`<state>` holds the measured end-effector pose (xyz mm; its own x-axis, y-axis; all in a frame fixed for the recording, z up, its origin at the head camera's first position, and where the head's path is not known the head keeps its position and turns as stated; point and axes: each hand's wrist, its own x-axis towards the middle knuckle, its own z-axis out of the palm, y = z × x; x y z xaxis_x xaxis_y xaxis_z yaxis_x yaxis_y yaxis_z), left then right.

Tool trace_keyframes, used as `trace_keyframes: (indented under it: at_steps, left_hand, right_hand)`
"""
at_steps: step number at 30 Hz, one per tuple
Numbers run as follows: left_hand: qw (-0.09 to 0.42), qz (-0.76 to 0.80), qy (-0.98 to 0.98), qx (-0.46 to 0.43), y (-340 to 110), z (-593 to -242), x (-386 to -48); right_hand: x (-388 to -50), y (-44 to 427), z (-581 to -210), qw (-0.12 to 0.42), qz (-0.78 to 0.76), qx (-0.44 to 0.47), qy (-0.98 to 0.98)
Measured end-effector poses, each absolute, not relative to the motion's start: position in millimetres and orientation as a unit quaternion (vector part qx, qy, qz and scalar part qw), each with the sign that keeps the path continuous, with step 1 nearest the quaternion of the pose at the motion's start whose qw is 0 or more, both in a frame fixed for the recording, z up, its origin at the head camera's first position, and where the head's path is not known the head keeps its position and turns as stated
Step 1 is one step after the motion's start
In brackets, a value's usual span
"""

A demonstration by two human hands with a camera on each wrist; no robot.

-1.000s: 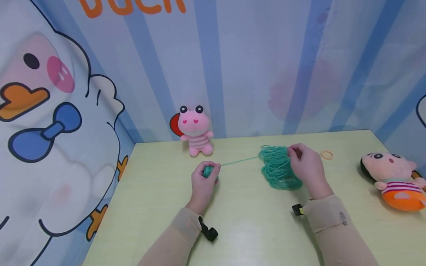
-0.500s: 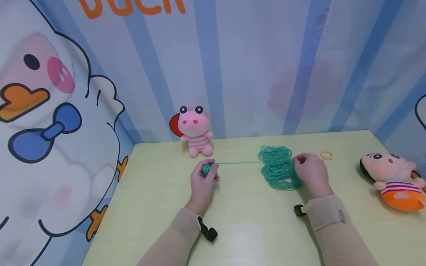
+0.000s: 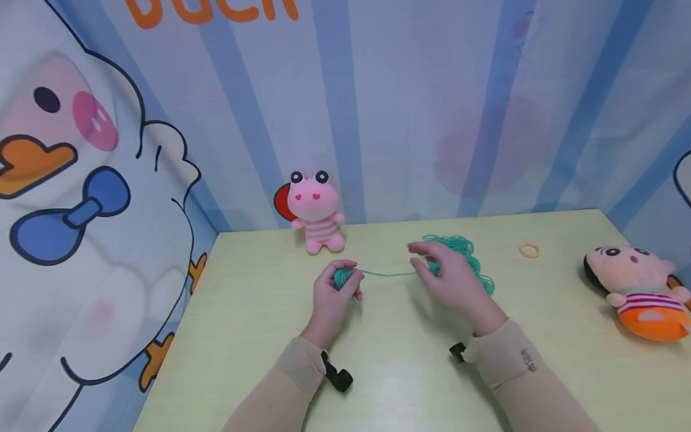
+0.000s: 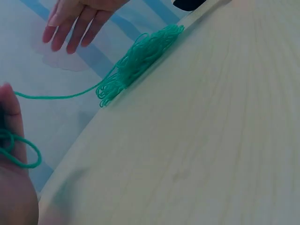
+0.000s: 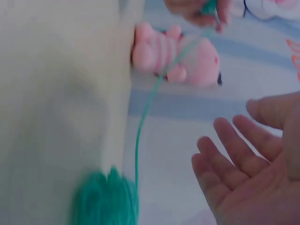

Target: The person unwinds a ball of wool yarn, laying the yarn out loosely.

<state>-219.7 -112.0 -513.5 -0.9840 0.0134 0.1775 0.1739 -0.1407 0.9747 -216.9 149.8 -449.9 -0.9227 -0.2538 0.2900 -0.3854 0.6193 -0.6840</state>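
My left hand [image 3: 332, 300] grips a small ball of green yarn [image 3: 342, 278], thumb and fingers curled round it. In the left wrist view a loose green loop [image 4: 29, 161] hangs by that hand. A single strand [image 3: 388, 275] runs from the ball to a loose heap of green yarn [image 3: 456, 242] lying on the table. Over the near left side of the heap hovers my right hand [image 3: 453, 282], hiding part of it. The right wrist view shows this hand [image 5: 253, 164] with fingers spread and nothing held, apart from the strand.
A pink striped plush toy [image 3: 321, 231] sits against the back wall. To the right lies another plush doll [image 3: 642, 294] in an orange bottom. Between the heap and the doll is a small orange ring [image 3: 529, 250]. The pale table [image 3: 399, 372] meets a printed cloth backdrop [image 3: 394, 120].
My right hand has let go at the heap's right side and moved left across it, its fingers opening. The strand now sags slightly. My left hand keeps its hold on the yarn ball.
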Motion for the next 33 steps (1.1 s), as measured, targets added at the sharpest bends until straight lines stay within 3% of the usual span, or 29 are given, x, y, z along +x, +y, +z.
trace_keyframes:
  at_steps: [3, 7, 15, 22, 33]
  left_hand:
    - [0.029, -0.746, -0.66, -0.085, -112, -512, -219]
    - [0.003, -0.738, -0.666, -0.11, -110, -511, -217]
    - [-0.007, -0.733, -0.672, -0.102, -108, -512, -219]
    - [0.017, -0.743, -0.666, -0.061, -110, -512, -217]
    - [0.047, -0.766, -0.636, -0.08, -111, -515, -220]
  right_hand:
    - [-211, 129, -453, 0.021, 0.379, 0.233, -0.895]
    - [-206, 111, -461, -0.008, 0.358, 0.26, -0.897]
    - [-204, 109, -460, 0.045, 0.355, 0.213, -0.909]
    - [-210, 137, -447, 0.093, 0.381, 0.153, -0.907]
    - [-223, 183, -442, 0.134, 0.4, 0.061, -0.905]
